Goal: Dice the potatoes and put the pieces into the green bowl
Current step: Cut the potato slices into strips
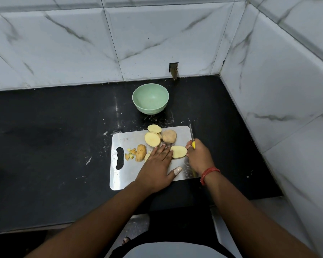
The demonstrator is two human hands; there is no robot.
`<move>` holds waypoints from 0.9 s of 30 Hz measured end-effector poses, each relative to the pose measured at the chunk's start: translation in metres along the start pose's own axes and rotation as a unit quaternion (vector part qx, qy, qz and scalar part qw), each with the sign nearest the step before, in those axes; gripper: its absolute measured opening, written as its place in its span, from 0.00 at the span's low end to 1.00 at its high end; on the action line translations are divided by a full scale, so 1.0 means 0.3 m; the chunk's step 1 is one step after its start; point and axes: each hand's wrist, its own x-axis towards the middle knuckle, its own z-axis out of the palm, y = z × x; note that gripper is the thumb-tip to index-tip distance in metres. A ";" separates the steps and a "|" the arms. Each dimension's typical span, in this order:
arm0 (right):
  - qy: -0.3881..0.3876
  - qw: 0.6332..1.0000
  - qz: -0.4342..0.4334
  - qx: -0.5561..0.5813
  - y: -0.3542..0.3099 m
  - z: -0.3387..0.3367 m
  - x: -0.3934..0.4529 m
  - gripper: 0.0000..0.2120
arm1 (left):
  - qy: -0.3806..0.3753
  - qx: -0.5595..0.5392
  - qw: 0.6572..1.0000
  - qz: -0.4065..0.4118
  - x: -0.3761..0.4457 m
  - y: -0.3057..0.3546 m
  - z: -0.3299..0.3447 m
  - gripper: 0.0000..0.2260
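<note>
1. While the left hand (158,161) lies flat with fingers straight, its fingertips touch the left end of the potato slab (179,151), which sits cut face up near the right side of the cutting board (119,177).
2. Its long axis runs left to right, so it's lying straight between the two hands.
3. Right hand (199,155) is just right of it, fingers clenched on the knife (191,134), blade pointing far, toward the wall.
4. Green bowl (150,99) sits further back, looks empty, so I'd guess dicing has barely started.

left hand (158,165) flat on board (123,175) | right hand (199,155) grips knife (191,134)
</note>
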 end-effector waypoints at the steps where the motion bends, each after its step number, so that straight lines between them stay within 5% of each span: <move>1: -0.001 1.000 0.001 0.002 0.001 0.000 0.001 0.06 | 0.001 -0.005 1.000 0.000 -0.002 0.000 -0.001 0.38; 15: -0.004 1.000 0.010 0.028 0.003 -0.005 -0.005 0.07 | -0.018 0.119 0.985 0.124 -0.030 -0.021 0.016 0.30; 27: -0.006 1.000 0.013 0.022 -0.007 -0.012 -0.014 0.06 | -0.090 0.134 0.979 0.123 0.020 -0.028 -0.010 0.34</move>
